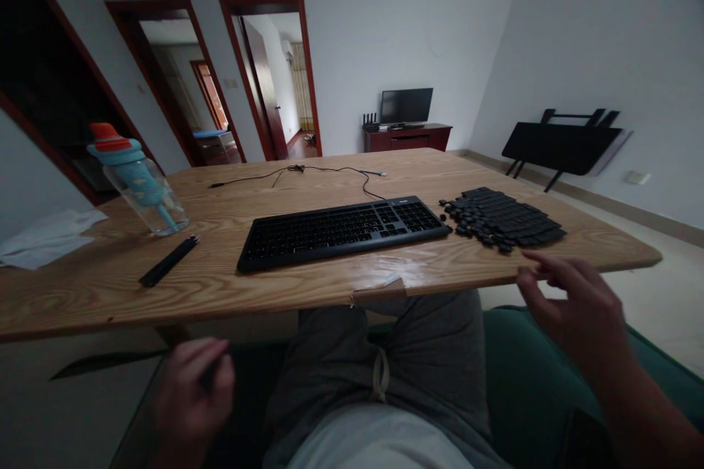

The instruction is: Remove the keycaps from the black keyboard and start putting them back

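Note:
A black keyboard (341, 231) lies flat in the middle of the wooden table (231, 286), with several of its keys missing. To its right lies a heap of loose black keycaps (503, 216). My right hand (575, 304) hovers just below the table's front edge near that heap, fingers spread, holding nothing. My left hand (192, 388) is low beside my left knee, below the table, its fingers curled; whether it holds anything I cannot tell.
A clear drinking bottle (140, 179) with a blue and orange lid stands at the table's left. A black tool (168, 261) lies in front of it. A thin cable (308, 171) runs along the far side. White paper (47, 234) is at far left.

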A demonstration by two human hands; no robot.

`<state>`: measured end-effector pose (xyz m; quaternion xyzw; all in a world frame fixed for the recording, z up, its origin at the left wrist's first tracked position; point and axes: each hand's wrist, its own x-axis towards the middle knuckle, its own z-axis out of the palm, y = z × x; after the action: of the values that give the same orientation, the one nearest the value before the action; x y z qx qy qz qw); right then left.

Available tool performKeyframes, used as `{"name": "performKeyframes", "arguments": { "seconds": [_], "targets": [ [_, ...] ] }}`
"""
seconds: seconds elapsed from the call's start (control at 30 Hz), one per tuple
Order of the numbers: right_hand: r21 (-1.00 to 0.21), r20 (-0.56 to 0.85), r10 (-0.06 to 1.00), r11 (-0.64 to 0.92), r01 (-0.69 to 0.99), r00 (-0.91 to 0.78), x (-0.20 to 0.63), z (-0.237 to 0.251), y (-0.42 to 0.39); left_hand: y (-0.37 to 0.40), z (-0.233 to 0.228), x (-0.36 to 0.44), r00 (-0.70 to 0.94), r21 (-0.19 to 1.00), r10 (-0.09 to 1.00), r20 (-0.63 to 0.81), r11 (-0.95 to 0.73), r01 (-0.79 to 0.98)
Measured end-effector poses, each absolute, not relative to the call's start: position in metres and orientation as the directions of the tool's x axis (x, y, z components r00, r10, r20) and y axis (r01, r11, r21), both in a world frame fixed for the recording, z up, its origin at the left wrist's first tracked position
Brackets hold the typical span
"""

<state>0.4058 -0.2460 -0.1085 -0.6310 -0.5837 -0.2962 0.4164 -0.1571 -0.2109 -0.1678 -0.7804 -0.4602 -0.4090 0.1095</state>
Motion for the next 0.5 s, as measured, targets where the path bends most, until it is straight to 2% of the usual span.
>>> {"name": "performKeyframes", "arguments": {
  "seconds": [0.03, 0.1, 0.2, 0.27, 0.37, 0.5],
  "targets": [
    [-0.169, 0.835, 0.527, -0.029, 0.985, 0.159, 0.409, -0.100, -0.241, -0.218, -0.193, -0.140, 0.236, 0.238, 0.638, 0.733, -0.565, 0.790],
    [-0.170, 0.781, 0.592, -0.105, 0.980, 0.199, 0.414, -0.091, -0.233, -0.226, -0.241, -0.105, 0.222, 0.325, 0.755, 0.617, -0.502, 0.802],
    [-0.193, 0.724, 0.643, -0.158, 0.968, 0.249, 0.421, -0.089, -0.225, -0.225, -0.294, -0.068, 0.179, 0.446, 0.934, 0.309, -0.309, 0.840],
    [-0.205, 0.695, 0.666, -0.178, 0.962, 0.271, 0.427, -0.088, -0.222, -0.220, -0.310, -0.061, 0.207, 0.507, 0.965, 0.159, -0.260, 0.822],
    [-0.202, 0.605, 0.752, -0.175, 0.964, 0.263, 0.437, -0.083, -0.218, -0.214, -0.313, -0.066, 0.239, 0.560, 0.968, 0.078, -0.241, 0.793],
    [-0.195, 0.459, 0.872, -0.088, 0.977, 0.170, 0.440, -0.075, -0.210, -0.213, -0.309, -0.071, 0.240, 0.601, 0.968, 0.076, -0.236, 0.764]
  ]
}}
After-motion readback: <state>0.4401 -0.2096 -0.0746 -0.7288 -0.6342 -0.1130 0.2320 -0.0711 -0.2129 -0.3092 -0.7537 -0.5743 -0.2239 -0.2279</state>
